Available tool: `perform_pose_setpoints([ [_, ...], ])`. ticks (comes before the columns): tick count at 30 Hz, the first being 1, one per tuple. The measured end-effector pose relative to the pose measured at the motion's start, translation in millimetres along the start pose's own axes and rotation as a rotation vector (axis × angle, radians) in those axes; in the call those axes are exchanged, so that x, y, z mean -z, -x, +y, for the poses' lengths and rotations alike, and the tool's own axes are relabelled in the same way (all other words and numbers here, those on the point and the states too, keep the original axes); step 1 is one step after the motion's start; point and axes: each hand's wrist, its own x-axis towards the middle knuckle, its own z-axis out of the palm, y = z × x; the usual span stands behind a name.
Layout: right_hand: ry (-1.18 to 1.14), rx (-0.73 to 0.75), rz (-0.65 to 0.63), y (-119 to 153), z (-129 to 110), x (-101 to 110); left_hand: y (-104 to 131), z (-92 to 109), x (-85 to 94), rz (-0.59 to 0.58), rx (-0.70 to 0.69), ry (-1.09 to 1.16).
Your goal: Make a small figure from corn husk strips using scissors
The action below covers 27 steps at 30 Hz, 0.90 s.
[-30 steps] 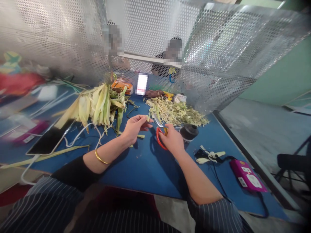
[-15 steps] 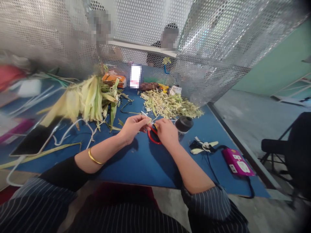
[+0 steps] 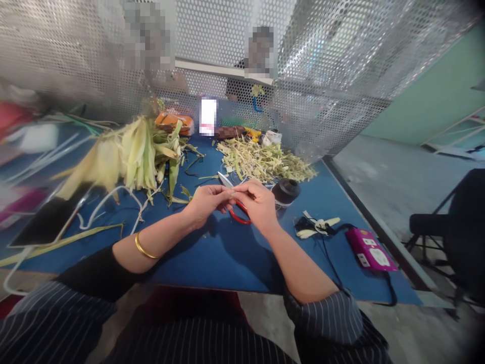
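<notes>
Both hands meet fingertip to fingertip above the middle of the blue table (image 3: 197,258). My left hand (image 3: 208,202) is closed in a pinch, and whatever is between its fingers is too small to name. My right hand (image 3: 259,205) pinches at the same spot, its fingers bent over the left fingertips. Beneath them are red-handled scissors (image 3: 225,179), their silver blades pointing away and to the left, partly covered by my hands. A black spool of thread (image 3: 287,192) stands just right of my right hand. Beyond the hands spreads a heap of shredded husk strips (image 3: 257,161).
Corn husks (image 3: 131,154) are bundled at the left, near a dark tablet (image 3: 53,217) and a white cable (image 3: 91,220). On the right lie a magenta box (image 3: 371,248) and a black strap with husk pieces (image 3: 318,226). A perforated screen (image 3: 227,30) borders the back; people sit behind it.
My right hand's fingers have come over to touch the left fingertips. More of the scissors' blades now shows. The view has shifted slightly.
</notes>
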Motion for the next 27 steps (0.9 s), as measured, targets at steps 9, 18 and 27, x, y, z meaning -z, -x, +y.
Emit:
perform_pose_setpoints([
  [9,0.021,-0.041,0.032,4,-1,-1,-1,8,2.7,-0.023,0.124,-0.006],
  [18,-0.160,-0.026,-0.028,2,1,0,-5,8,16.1,-0.158,0.258,0.111],
  [27,-0.276,-0.185,-0.089,0,-4,2,-1,16,13.3,-0.049,0.145,-0.012],
])
